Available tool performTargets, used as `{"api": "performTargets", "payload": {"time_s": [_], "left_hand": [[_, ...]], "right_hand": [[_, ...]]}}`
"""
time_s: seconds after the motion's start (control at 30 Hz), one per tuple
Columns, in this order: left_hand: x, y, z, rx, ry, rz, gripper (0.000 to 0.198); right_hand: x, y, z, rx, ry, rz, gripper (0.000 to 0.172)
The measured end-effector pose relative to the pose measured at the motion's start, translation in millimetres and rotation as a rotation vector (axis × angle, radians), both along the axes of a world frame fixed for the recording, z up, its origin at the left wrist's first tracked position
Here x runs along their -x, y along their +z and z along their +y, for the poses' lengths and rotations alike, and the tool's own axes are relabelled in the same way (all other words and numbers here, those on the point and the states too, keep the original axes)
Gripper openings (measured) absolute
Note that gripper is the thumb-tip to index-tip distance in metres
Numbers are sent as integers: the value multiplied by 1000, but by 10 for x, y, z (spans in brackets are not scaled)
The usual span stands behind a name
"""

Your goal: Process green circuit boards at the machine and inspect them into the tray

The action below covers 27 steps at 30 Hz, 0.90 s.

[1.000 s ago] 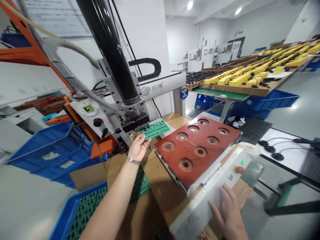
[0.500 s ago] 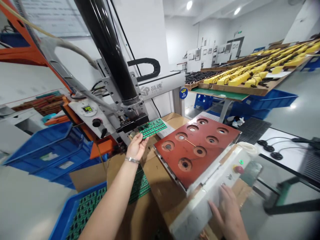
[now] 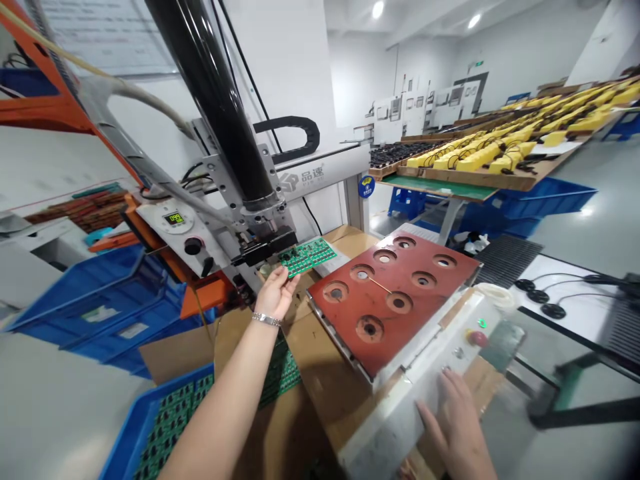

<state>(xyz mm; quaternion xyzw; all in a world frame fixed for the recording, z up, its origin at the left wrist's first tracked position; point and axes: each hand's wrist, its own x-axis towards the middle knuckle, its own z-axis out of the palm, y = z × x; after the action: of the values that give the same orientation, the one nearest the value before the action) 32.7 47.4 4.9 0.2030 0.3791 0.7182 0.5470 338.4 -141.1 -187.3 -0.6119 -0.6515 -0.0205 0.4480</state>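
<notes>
Centre of the head view: left hand (image 3: 274, 294) pinches the lower edge of a green circuit board panel (image 3: 307, 257), grip narrow and closed on the board. Panel sits tilted in the air, just beside the black tool head (image 3: 263, 247) of a gantry machine. Metal bracelet (image 3: 267, 320) on that wrist.

Lower right: right hand (image 3: 455, 427) lies on a white control box (image 3: 415, 393), grip open, fingers spread, below a red stop button (image 3: 477, 338).

Between the hands: red plate (image 3: 390, 300) with six round recesses, on a cardboard-covered worktop (image 3: 320, 393).

Under the left forearm: more green boards (image 3: 281, 367) on the cardboard; further boards fill a blue crate (image 3: 170, 420) at lower left.

Upper left: black machine column (image 3: 210, 100). Upper right: yellow blocks with black leads (image 3: 500, 157) on long racks.
</notes>
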Motion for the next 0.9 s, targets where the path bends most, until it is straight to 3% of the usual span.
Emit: {"api": "performTargets", "payload": {"time_s": [0.23,0.57,0.9], "left_hand": [[18,41,-57,17,0,4,19],[98,-60,-217,40,20,-9,17],[203,-52,-292,24,48,-10,16]], "right_hand": [[0,-32,1,15,-8,11,62],[-3,-40,8,18,-1,8,61],[-17,-40,11,4,5,-6,64]]}}
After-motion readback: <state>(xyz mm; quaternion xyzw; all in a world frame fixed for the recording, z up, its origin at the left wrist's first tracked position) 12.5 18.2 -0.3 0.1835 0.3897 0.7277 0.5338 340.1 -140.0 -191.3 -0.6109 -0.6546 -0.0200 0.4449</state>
